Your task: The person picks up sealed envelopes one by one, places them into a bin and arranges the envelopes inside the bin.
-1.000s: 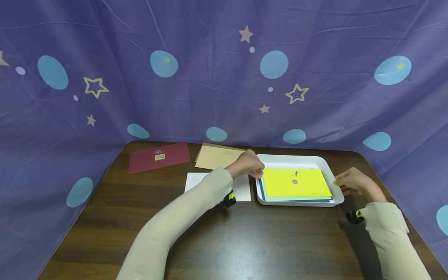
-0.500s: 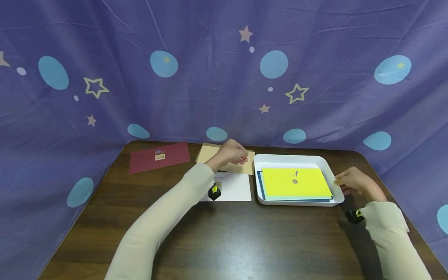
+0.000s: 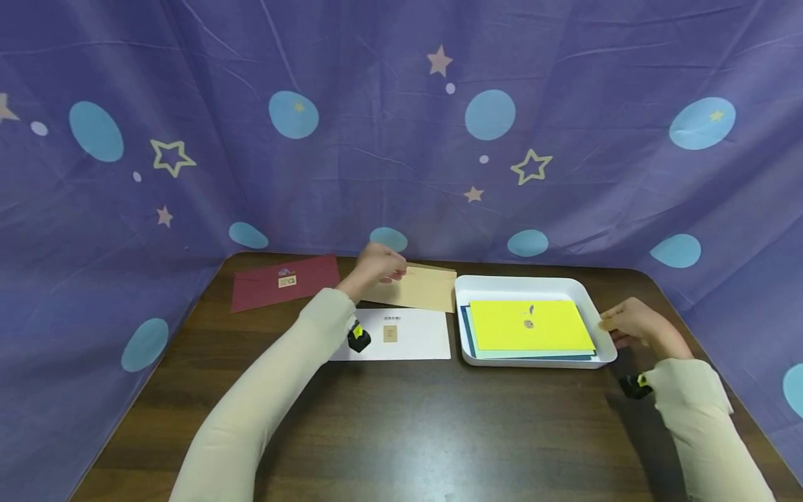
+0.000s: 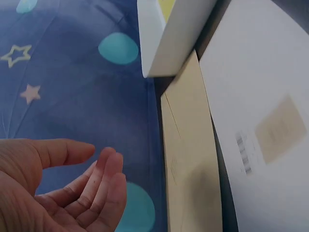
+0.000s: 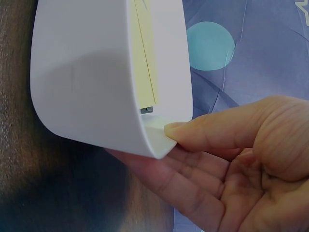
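Note:
My left hand hovers over the left end of the tan envelopes, holding nothing. In the left wrist view its fingers are loosely bent, with thumb and fingertips near each other. Below the tan ones lies a white envelope with a small brown square. My right hand pinches the right end of a white tray, thumb inside the rim and fingers beneath the outer wall. Within the tray a yellow envelope is uppermost, over a pale green and a dark blue one whose edges show.
A maroon envelope lies at the back left of the wooden table. A purple curtain with stars and blue spots hangs behind and at both sides. The tray sits just right of the tan and white envelopes.
My left hand has moved left from the tray's left edge to above the tan envelopes, uncovering more of the tan and white ones. The right hand keeps its grip on the tray.

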Demonstrator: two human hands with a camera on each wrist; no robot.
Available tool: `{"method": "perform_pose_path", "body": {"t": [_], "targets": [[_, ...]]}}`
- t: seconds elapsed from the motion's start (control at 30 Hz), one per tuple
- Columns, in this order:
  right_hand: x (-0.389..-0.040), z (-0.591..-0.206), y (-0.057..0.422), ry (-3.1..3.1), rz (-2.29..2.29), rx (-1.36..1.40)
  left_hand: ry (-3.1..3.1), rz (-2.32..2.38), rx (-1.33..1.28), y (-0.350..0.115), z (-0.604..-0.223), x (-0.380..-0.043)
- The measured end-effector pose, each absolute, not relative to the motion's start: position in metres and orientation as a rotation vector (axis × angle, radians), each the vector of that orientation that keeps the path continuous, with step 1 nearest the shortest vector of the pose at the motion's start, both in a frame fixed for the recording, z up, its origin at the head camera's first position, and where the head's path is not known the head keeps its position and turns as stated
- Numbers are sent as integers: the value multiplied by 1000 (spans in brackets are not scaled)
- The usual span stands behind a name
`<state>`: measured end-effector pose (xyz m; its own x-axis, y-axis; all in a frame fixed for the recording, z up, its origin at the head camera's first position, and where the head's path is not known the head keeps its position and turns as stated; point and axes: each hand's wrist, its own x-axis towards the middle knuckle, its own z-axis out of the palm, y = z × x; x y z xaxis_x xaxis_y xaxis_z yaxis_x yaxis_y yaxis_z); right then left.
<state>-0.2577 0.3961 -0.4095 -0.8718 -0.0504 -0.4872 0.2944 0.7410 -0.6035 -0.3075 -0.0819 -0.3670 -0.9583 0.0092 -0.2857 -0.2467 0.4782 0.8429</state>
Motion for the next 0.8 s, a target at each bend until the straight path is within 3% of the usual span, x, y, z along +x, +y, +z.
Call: {"method": "perform_pose_path", "body": {"t": [0.37, 0.8], "targets": [[-257, -408, 395, 2453, -974, 181, 2481, 1505, -533, -109, -378, -318], [-258, -410, 396, 2449, -972, 198, 2422, 1537, -648, -130, -388, -329]]}}
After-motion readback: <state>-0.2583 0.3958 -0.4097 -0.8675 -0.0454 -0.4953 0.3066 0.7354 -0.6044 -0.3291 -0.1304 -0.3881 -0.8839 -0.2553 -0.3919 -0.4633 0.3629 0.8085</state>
